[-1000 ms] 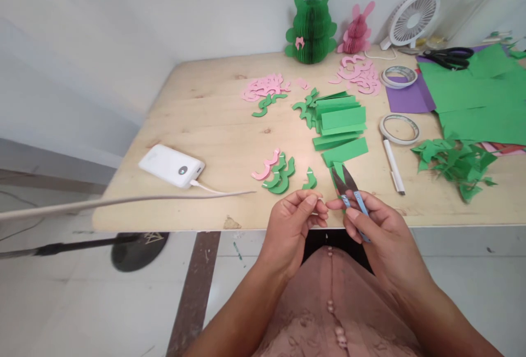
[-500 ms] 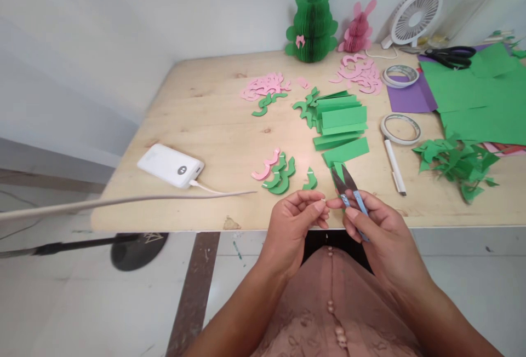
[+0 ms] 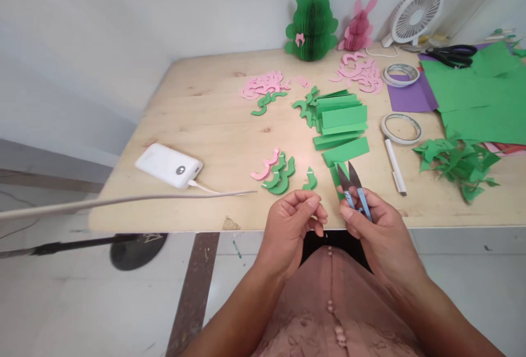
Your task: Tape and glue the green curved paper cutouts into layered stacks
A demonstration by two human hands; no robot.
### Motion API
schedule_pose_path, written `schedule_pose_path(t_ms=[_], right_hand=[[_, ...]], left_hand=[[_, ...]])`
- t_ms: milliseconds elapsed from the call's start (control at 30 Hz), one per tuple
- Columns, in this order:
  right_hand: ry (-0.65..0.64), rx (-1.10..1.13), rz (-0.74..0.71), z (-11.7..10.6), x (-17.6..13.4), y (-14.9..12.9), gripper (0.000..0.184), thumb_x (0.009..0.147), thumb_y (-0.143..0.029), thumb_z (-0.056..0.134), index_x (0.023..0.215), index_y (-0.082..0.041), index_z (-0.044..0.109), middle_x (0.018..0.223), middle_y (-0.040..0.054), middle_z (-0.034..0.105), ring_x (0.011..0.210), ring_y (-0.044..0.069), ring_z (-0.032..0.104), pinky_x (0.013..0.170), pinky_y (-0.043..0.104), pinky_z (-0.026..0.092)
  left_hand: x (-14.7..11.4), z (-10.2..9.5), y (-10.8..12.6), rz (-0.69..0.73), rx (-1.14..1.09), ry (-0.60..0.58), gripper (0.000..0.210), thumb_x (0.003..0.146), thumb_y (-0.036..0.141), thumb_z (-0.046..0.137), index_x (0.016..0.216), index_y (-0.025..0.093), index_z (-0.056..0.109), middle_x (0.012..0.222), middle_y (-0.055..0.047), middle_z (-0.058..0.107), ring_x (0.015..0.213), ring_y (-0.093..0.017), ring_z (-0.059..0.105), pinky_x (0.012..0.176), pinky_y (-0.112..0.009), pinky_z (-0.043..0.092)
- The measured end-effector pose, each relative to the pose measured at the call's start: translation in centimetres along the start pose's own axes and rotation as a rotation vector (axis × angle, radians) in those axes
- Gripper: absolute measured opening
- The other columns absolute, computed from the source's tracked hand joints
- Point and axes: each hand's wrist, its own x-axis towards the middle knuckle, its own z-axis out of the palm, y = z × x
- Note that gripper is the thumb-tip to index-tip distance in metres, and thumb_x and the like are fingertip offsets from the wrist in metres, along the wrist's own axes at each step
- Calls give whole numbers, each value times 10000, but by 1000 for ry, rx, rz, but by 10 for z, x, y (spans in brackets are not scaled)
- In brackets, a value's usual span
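My right hand [image 3: 376, 225] is closed around a pair of thread snips [image 3: 356, 193] with blue handles; the dark blades stand apart and point away from me. Just beyond the blades lie strips of green paper [image 3: 336, 179] at the table's edge. My left hand [image 3: 292, 220] is closed, thumb pressed to fingertips, over the front edge; whatever it pinches is too small to make out. Close ahead of it are curved green paper pieces [image 3: 283, 179], a pink wavy piece [image 3: 267, 166] and a single green piece [image 3: 309, 180] with a pale strip on it.
Folded green strips [image 3: 343, 119] lie mid-table, with pink cutouts [image 3: 267, 84] behind. To the right are a tape roll [image 3: 386, 127], a white pen [image 3: 395, 168] and green scraps [image 3: 456, 165]. A power bank [image 3: 168, 165] with a cable sits left. A green paper rabbit [image 3: 314, 28] stands behind.
My hands have moved apart: the right index finger no longer touches the left fingertips. The snips have shifted slightly right, still in my right hand.
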Motion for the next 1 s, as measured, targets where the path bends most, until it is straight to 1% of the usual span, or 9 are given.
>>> schedule_pose_path(t_ms=[100, 167, 333, 500, 633, 700, 800, 900, 1000], right_hand=[[23, 43, 12, 1, -1, -2, 261, 749, -331, 728, 973, -227, 646, 713, -40, 505, 553, 81, 346, 495, 232, 281], [27, 59, 12, 2, -1, -4, 240, 745, -327, 726, 948, -225, 646, 693, -40, 498, 544, 81, 342, 479, 233, 271], [42, 59, 11, 4, 0, -7, 214, 728, -333, 731, 886, -218, 643, 715, -22, 550, 539, 85, 366, 473, 240, 287], [48, 71, 23, 5, 0, -9, 222, 718, -342, 742, 873, -216, 645, 716, -22, 564, 531, 78, 370, 474, 240, 282], [26, 64, 31, 4, 0, -7, 209, 733, -328, 741, 897, -231, 656, 750, -28, 577, 530, 68, 360, 483, 236, 289], [19, 40, 21, 3, 0, -5, 207, 744, -324, 737, 919, -242, 662, 804, -27, 602, 535, 63, 362, 503, 232, 316], [4, -40, -30, 2, 2, -1, 181, 760, -328, 727, 914, -251, 670, 897, -19, 640, 607, 75, 454, 587, 225, 387], [-26, -152, -97, 2, 3, -1, 121, 780, -328, 705, 862, -244, 671, 896, -7, 658, 790, 122, 572, 717, 229, 442], [-35, -251, -143, 3, 2, -2, 107, 790, -323, 687, 847, -235, 663, 884, -2, 669, 854, 144, 608, 766, 238, 469]], left_hand=[[0, -2, 2, 1, -5, 12, 212, 698, 283, 763, 750, 122, 636, 613, -12, 624, 513, -87, 537, 461, -185, 435], [0, -3, 4, -6, -17, 7, 222, 693, 290, 770, 754, 118, 643, 624, -15, 633, 518, -86, 542, 470, -187, 443], [1, -6, 5, -59, -59, -4, 236, 688, 292, 781, 776, 114, 655, 663, -35, 660, 544, -96, 567, 486, -190, 458], [1, -7, 6, -69, -108, -17, 217, 715, 274, 763, 804, 104, 663, 692, -53, 679, 598, -108, 594, 501, -184, 469], [0, -8, 8, -76, -134, -42, 173, 749, 243, 732, 816, 100, 661, 704, -58, 680, 604, -102, 592, 513, -181, 480], [-1, -8, 7, -82, -133, -61, 155, 745, 217, 731, 823, 103, 662, 703, -54, 677, 606, -104, 594, 515, -181, 482], [-2, -8, 6, -88, -123, -84, 131, 743, 188, 725, 822, 104, 663, 663, -41, 660, 587, -104, 591, 502, -176, 474], [-4, -5, 4, -100, -134, -94, 98, 766, 183, 698, 806, 102, 660, 601, -22, 625, 534, -89, 559, 464, -161, 442], [-7, -3, 2, -137, -151, -114, 79, 794, 182, 669, 796, 104, 661, 570, -7, 598, 490, -69, 525, 444, -148, 416]])
